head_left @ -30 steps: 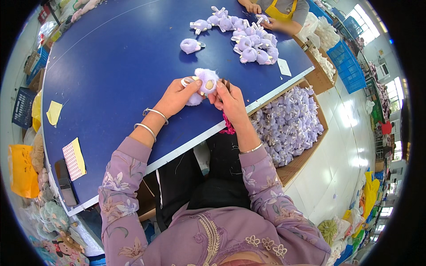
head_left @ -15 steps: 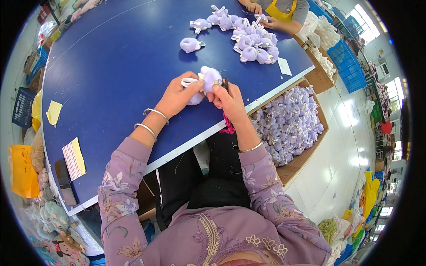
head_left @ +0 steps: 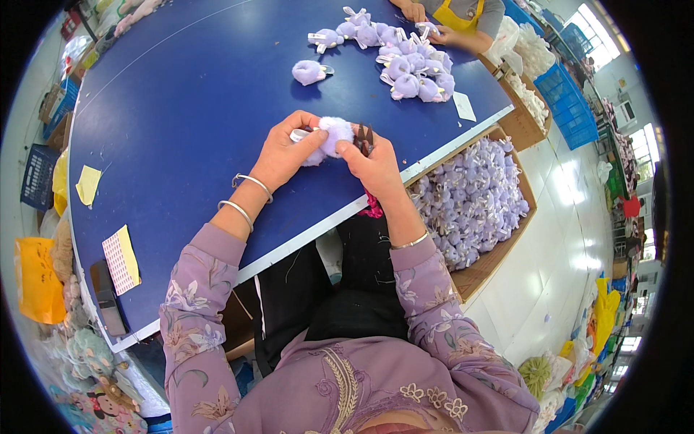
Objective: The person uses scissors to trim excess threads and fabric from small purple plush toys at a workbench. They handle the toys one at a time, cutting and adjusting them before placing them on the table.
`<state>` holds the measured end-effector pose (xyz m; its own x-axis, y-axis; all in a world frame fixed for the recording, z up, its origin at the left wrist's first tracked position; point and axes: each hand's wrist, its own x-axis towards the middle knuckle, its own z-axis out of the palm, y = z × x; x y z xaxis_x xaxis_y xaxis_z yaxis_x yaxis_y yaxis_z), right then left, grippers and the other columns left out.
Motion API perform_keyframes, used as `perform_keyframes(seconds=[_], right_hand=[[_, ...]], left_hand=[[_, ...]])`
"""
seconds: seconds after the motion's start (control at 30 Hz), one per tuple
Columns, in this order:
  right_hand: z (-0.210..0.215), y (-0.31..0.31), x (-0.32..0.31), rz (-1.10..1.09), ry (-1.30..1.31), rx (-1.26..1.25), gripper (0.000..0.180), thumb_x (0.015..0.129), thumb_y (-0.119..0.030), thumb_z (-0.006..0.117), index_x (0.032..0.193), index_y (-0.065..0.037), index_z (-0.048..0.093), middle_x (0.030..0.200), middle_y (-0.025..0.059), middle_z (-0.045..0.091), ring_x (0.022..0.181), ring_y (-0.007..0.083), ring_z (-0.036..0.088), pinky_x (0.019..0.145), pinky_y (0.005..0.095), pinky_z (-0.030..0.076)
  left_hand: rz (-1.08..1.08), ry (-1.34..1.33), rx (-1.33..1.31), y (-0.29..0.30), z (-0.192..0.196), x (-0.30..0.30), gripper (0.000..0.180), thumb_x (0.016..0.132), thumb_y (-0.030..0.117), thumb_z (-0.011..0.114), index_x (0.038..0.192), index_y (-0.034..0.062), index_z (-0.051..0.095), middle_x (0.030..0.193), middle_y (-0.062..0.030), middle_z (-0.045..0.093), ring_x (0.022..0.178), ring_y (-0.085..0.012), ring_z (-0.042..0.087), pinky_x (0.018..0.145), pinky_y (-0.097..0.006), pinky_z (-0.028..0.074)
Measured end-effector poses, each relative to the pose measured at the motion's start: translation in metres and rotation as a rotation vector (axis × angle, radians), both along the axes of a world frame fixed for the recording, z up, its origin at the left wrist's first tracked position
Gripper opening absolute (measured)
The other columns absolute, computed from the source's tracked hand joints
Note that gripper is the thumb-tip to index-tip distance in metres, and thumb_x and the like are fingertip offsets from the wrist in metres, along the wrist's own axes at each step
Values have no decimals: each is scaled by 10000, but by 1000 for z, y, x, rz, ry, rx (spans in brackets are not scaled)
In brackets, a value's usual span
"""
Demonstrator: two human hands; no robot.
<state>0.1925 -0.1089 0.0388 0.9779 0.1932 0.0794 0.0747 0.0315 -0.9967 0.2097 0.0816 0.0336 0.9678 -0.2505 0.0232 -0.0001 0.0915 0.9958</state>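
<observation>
Now, beginning at the left edge of the large blue table [head_left: 181,108], a yellow paper note [head_left: 87,184] and a yellow card with a dotted white patch [head_left: 121,258] lie flat, well apart from the work. Toward the near edge, the left hand [head_left: 283,153], with two silver bangles on its wrist, is closed around a small fluffy lilac plush toy [head_left: 331,137], with the thumb pressed on it; I judge this grip keeps the soft toy steady just above the table. The right hand [head_left: 374,165] is closed on a small dark tool [head_left: 363,137] touching the right side of the toy; its exact kind I cannot tell. Farther right, near the far edge, a pile of similar lilac plush toys [head_left: 401,58] lies within reach of another person's hands [head_left: 426,22]. Beside the right edge stands a cardboard box full of lilac plush pieces [head_left: 473,202], probably near for easy collecting.
</observation>
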Motion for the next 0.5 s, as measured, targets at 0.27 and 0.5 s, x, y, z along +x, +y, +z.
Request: perform_keyframes(seconds=[0.27,0.5], right_hand=[[-3,-1,-2,-11,-93,-110,243,844,-167,660,1006,13,673,731,-44,585,661,27,478,582,203,385],[-9,-10,5,65,51,-17,211,889,-166,589,956,12,681,678,-30,582,568,23,447,505,214,356]], left_hand=[[-50,-25,-16,8,-8,7,130,911,168,656,977,64,615,1032,-15,621,861,-102,594,739,-255,504],[-127,-23,-32,7,2,2,114,910,172,660,925,66,620,1141,-39,616,896,-112,594,753,-256,506]])
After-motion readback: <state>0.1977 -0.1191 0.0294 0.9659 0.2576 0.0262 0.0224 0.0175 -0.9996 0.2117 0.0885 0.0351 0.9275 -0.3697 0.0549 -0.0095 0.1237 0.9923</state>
